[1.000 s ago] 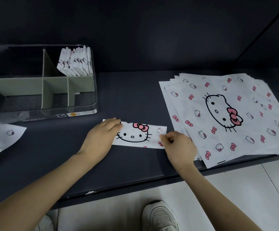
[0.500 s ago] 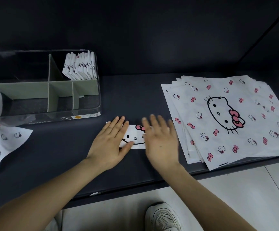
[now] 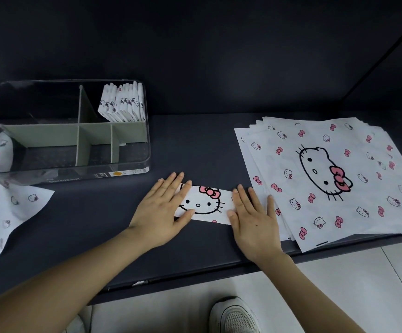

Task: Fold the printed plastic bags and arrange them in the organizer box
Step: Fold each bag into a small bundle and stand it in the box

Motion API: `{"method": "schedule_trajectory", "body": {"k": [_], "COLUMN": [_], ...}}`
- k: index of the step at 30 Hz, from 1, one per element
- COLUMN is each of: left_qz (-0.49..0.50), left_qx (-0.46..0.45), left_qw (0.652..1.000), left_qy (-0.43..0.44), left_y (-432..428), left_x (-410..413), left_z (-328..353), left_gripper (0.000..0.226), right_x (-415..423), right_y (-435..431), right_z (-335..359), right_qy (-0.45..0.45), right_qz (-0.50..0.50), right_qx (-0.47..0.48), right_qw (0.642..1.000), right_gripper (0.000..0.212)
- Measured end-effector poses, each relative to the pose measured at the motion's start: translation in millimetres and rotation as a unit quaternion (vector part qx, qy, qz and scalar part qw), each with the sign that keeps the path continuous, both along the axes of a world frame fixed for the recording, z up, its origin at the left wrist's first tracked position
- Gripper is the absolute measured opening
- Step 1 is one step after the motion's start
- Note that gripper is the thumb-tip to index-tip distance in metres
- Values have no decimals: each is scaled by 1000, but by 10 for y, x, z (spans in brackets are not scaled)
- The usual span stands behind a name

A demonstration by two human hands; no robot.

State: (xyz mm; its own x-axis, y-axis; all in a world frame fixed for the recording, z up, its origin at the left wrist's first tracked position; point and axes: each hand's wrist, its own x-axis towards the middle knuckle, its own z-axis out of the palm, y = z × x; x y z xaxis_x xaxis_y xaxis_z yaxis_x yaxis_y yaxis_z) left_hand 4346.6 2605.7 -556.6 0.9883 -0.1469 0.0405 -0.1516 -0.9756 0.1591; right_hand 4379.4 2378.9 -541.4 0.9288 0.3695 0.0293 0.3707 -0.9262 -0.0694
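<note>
Both forearms are seen uncovered down to the lower edge of the picture, and the left hand [image 3: 161, 210] and the right hand [image 3: 252, 219] are bare, with nails kept short. A small dark spot is marked on the back of the right hand. A white mesh sneaker [image 3: 236, 317] with a smooth pale toe rim is worn, and part of a second white shoe [image 3: 77, 323] is glimpsed further left.

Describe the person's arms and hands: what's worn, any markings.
Both are bare. The left hand and right hand carry no gloves or rings; nails look short and unpainted. The left forearm and right forearm show no sleeve, watch or band. A small dark spot marks the back of the right hand.
</note>
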Motion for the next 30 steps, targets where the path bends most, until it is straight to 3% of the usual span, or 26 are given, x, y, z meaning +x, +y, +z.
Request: {"method": "schedule_trajectory", "body": {"k": [4,10,12,15,17,18,21,23,27,30], "left_qz": [-43,-134,-144,-140,-114,-89,-11,-62,-193,-189], "left_qx": [1,-1,5,-18,-105,-178,-377,-366,-236,-195], "left_qw": [999,991,989,988,980,974,926,928,951,962], "left_qy": [-10,7,10,-70,-124,-111,8,28,55,10], "left_y": [74,300,334,194,-41,-169,-384,-357,-266,-311], "left_x": [83,257,299,247,108,27,-149,-157,-162,-187], "left_z": [-9,-9,24,124,137,146,115,47,-42,-87], "left_gripper": [62,65,63,50,47,46,49,54,71,74], "right_x": [163,301,311,283,235,211,141,110,50,58], "right_y": [37,74,91,112,124,129,134,123,73,81], "right_z": [106,305,337,377,400,407,407,454,587,626], "right_qy": [-30,207,217,213,195,191,210,293,467,511], "right_qz": [9,-78,-77,-70,-68,-68,-83,-142,-299,-361], "right_qx": [89,157,153,126,121,122,155,259,470,525], "right_qw": [996,963,961,966,971,972,962,909,687,577], "right_gripper": [46,28,13,24,18,14,15,16,13,12]}}
